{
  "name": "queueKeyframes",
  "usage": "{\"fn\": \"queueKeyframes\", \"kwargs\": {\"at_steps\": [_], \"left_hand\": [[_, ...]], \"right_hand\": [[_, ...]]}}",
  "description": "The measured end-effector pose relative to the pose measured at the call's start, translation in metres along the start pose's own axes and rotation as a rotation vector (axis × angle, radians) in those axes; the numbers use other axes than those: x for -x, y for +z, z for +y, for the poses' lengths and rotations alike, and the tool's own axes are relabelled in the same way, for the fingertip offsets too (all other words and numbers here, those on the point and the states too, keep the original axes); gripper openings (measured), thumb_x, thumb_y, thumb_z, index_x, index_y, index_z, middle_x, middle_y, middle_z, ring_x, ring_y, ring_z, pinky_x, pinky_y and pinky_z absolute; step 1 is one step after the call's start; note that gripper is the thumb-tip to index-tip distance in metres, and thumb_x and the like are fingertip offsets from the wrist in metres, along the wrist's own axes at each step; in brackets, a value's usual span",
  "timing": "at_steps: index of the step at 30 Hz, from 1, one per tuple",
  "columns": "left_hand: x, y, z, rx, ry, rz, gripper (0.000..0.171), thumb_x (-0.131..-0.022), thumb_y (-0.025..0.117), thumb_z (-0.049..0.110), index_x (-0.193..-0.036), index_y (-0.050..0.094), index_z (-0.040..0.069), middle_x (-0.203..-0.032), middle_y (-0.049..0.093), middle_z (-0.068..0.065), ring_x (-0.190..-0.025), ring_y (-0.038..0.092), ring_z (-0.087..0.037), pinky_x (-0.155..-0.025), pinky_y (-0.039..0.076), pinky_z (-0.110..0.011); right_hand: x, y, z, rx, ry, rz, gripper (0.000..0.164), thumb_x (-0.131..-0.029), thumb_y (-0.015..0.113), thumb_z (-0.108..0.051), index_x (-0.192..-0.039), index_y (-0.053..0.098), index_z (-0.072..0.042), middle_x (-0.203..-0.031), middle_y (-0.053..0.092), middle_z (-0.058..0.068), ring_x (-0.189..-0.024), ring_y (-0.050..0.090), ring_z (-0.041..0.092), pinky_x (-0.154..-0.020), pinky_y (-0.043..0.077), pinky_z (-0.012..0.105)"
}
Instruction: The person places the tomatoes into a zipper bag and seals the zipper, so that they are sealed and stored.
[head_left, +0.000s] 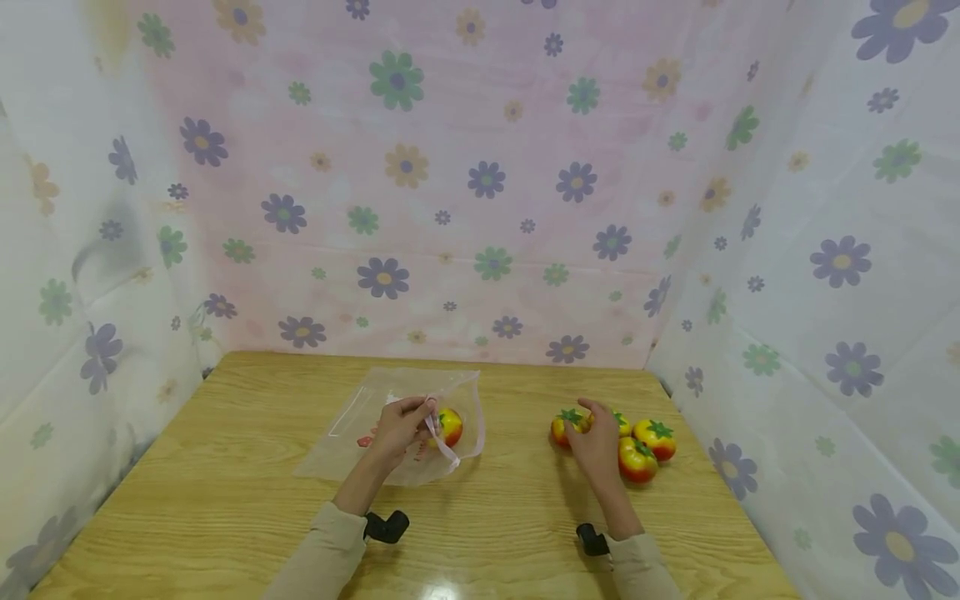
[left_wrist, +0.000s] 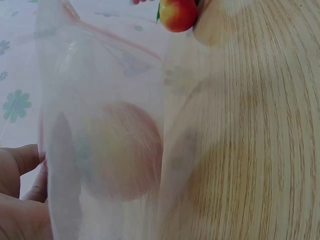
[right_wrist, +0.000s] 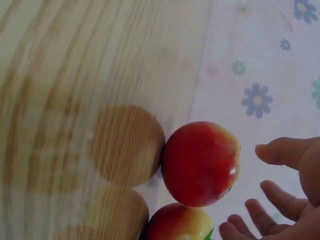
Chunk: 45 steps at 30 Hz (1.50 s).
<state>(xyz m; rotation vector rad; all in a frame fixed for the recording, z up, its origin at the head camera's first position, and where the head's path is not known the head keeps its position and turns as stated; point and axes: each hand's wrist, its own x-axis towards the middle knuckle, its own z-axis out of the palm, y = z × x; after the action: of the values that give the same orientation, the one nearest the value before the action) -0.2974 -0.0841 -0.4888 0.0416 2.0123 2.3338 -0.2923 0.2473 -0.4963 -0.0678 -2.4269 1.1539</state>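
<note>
My left hand (head_left: 397, 429) pinches the pink-edged opening of a translucent plastic zip bag (head_left: 420, 380), which lies on the table with its mouth facing right. Inside the bag sits one red-and-yellow tomato (head_left: 452, 427), seen hazily through the plastic in the left wrist view. My right hand (head_left: 597, 446) hovers over a group of similar tomatoes, thumb and fingers spread. Nearest to it is the leftmost tomato (head_left: 559, 432). In the right wrist view a gap shows between the fingertips (right_wrist: 267, 187) and that tomato (right_wrist: 197, 165). Part of another tomato behind my hand is hidden.
Two more tomatoes, one at the front (head_left: 637, 462) and one at the right (head_left: 660, 439), stand close together on the wooden table (head_left: 225, 467). A flower-patterned cloth (head_left: 442, 242) hangs around the back and sides. Black camera mounts (head_left: 387, 527) sit at both wrists.
</note>
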Motion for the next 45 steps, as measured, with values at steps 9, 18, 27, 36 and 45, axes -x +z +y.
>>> {"fn": "queueKeyframes", "kwargs": {"at_steps": [9, 18, 27, 36, 45], "left_hand": [[-0.001, -0.001, -0.001, 0.008, 0.001, -0.007, 0.034, -0.106, 0.057, 0.014, -0.128, 0.061, -0.011, -0.09, 0.069, -0.007, -0.069, 0.065, -0.011, -0.062, 0.056, -0.019], [-0.002, 0.0, -0.002, 0.032, -0.006, -0.005, 0.03, -0.106, 0.055, 0.011, -0.124, 0.063, -0.011, -0.084, 0.068, -0.004, -0.069, 0.066, -0.012, -0.063, 0.057, -0.021], [-0.003, -0.001, -0.005, 0.045, 0.002, -0.003, 0.029, -0.105, 0.057, 0.011, -0.122, 0.063, -0.012, -0.082, 0.069, -0.004, -0.068, 0.066, -0.013, -0.063, 0.058, -0.021], [-0.003, -0.001, -0.005, 0.062, 0.001, -0.024, 0.03, -0.106, 0.055, 0.011, -0.122, 0.062, -0.014, -0.079, 0.068, -0.003, -0.066, 0.066, -0.013, -0.062, 0.057, -0.021], [-0.002, -0.001, -0.006, 0.057, 0.0, -0.029, 0.032, -0.106, 0.056, 0.012, -0.121, 0.061, -0.015, -0.079, 0.068, -0.003, -0.067, 0.065, -0.012, -0.062, 0.056, -0.02]], "right_hand": [[0.004, -0.006, 0.003, 0.066, 0.092, -0.114, 0.057, -0.088, 0.073, -0.001, -0.138, 0.049, 0.015, -0.137, 0.05, 0.037, -0.132, 0.043, 0.051, -0.113, 0.036, 0.061], [0.003, -0.005, 0.007, 0.068, 0.12, -0.171, 0.063, -0.09, 0.075, -0.007, -0.139, 0.045, 0.018, -0.139, 0.05, 0.039, -0.132, 0.046, 0.052, -0.113, 0.037, 0.06], [0.0, -0.003, 0.012, 0.088, 0.136, -0.191, 0.074, -0.091, 0.076, -0.013, -0.143, 0.036, 0.021, -0.141, 0.044, 0.043, -0.133, 0.044, 0.055, -0.114, 0.035, 0.062], [-0.001, -0.003, 0.015, 0.094, 0.135, -0.206, 0.073, -0.09, 0.079, -0.019, -0.139, 0.042, 0.02, -0.137, 0.047, 0.042, -0.13, 0.044, 0.054, -0.112, 0.036, 0.062], [-0.002, -0.003, 0.013, 0.043, 0.155, -0.236, 0.074, -0.088, 0.081, -0.018, -0.142, 0.043, 0.016, -0.14, 0.048, 0.039, -0.131, 0.048, 0.051, -0.111, 0.039, 0.061]]}}
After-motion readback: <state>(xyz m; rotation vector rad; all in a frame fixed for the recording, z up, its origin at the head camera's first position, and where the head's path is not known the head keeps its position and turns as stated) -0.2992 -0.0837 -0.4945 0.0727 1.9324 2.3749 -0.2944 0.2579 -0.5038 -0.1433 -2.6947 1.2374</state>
